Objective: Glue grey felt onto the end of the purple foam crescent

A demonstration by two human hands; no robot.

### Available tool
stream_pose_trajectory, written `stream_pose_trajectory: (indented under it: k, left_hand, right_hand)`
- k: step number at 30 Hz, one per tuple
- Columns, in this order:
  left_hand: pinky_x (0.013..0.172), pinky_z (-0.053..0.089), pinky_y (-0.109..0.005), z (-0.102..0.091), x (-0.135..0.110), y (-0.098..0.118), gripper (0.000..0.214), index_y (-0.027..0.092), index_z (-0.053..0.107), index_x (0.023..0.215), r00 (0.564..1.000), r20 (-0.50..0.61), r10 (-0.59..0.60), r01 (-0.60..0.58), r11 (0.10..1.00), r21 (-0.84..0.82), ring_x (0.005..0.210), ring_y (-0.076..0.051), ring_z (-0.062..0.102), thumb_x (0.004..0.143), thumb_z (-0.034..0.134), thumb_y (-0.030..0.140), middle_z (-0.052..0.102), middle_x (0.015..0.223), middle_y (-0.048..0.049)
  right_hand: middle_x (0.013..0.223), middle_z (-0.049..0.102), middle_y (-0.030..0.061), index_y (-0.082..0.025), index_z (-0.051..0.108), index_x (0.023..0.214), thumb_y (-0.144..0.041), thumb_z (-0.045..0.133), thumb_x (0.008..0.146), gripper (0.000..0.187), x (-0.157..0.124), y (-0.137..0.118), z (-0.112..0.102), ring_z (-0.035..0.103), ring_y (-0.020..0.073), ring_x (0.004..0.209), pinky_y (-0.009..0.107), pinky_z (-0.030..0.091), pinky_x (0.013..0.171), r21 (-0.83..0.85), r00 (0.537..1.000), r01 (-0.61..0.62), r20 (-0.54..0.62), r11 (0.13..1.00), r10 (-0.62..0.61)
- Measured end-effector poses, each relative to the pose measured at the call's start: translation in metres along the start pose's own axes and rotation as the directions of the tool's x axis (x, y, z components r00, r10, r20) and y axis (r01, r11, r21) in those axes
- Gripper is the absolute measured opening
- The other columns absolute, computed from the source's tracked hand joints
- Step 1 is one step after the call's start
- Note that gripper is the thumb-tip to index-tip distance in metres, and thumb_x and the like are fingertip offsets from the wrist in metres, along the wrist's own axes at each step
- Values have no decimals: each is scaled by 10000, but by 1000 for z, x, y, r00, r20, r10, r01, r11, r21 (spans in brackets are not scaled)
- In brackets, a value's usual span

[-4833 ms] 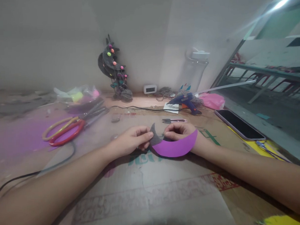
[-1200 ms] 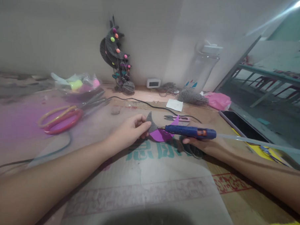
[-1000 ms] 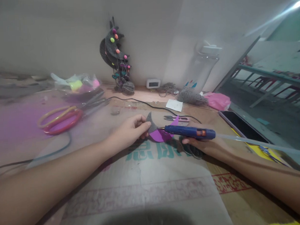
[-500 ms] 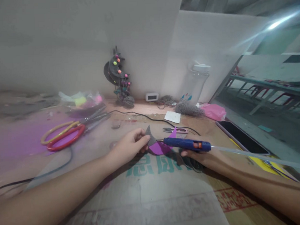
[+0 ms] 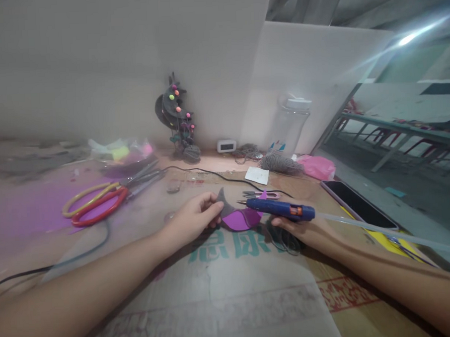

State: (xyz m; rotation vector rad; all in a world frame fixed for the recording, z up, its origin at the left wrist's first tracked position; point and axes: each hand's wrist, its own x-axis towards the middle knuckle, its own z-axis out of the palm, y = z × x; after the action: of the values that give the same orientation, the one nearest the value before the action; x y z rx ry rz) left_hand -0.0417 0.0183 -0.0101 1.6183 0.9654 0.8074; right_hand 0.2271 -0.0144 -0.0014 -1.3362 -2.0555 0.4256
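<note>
A crescent-shaped felt piece [image 5: 236,220], grey at the upper left and purple below, is pinched at its left tip by my left hand [image 5: 200,213]. My right hand [image 5: 300,229] grips a blue hot glue gun [image 5: 281,209], its body lying sideways with the nozzle pointing left. The nozzle tip sits just above the felt, close to the grey part. A clear glue stick [image 5: 346,222] sticks out of the gun's back end. Beneath the right hand, the gun's dark cord [image 5: 288,240] lies coiled. Small pink thread snips [image 5: 265,194] rest behind the felt.
Large scissors [image 5: 100,206] with red and yellow handles lie on the left. At the back stand a grey moon ornament [image 5: 175,108], a small white clock [image 5: 226,146], grey yarn [image 5: 280,163] and a clear bottle [image 5: 292,126]. A phone [image 5: 359,205] lies on the right.
The glue gun's nozzle has moved slightly up off the felt, showing more of its metal tip. My left hand keeps its pinch on the felt. The view has shifted slightly.
</note>
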Motion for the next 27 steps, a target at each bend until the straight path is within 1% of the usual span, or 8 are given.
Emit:
stream_pose_trajectory:
  k: [6,10,12,16,19,21,24,27]
  left_hand:
    - [516,361,-209,-1,1,-2,241,198,444,764,1000,1,8,-8,1000,2,552,-91,486,877,499,404,569,637,42]
    - [496,353,-204,-2,2,-5,245,201,449,783,1000,1,-16,16,1000,-17,546,-94,493,874,497,423,577,633,40]
    - [494,355,-204,-1,2,-4,245,199,455,791,1000,-3,-26,26,1000,-15,545,-94,494,870,499,427,578,632,39]
    - [513,369,-212,0,2,-3,245,197,457,791,1000,-4,-18,18,1000,-15,548,-96,498,862,509,425,577,625,38]
    - [524,375,-221,0,3,-2,237,196,454,802,1000,-9,-14,14,1000,-19,536,-96,491,857,514,419,572,617,41]
    - [531,377,-225,0,3,-2,231,195,454,809,1000,-13,-16,15,1000,-23,532,-96,485,853,520,412,564,608,45]
    - [523,363,-220,0,4,-4,244,197,444,789,1000,-9,-19,19,1000,-23,532,-93,480,854,519,419,561,605,47]
    - [506,343,-214,0,4,-6,259,199,435,779,1000,0,-25,25,999,-19,531,-89,476,857,514,432,562,605,50]
  right_hand:
    - [720,629,19,-247,586,758,-467,619,785,223,0,-6,-5,607,205,648,326,505,584,92,998,55,-37,994,-51]
    - [751,650,19,-243,592,809,-434,560,816,194,5,-15,-15,625,198,680,309,509,624,93,990,-13,-136,996,26]
    - [758,661,25,-228,609,786,-450,514,848,249,11,-14,-23,627,194,704,309,505,669,64,978,-52,-199,997,64]
    - [775,665,44,-194,661,823,-531,501,845,374,30,2,-41,620,201,749,307,484,697,-16,939,-177,-304,984,163]
    - [797,683,70,-164,681,932,-554,556,798,431,46,17,-51,631,220,732,296,471,606,-75,885,-376,-324,924,334]
    - [752,689,78,-147,692,940,-544,561,800,441,59,26,-54,634,219,681,289,461,576,-156,869,-451,-303,879,392]
    - [681,688,75,-146,704,924,-546,558,809,441,79,40,-49,631,210,629,280,455,582,-271,886,-449,-255,851,386]
    - [672,692,68,-153,701,920,-543,576,802,426,95,56,-40,624,196,591,267,448,564,-312,895,-441,-227,842,384]
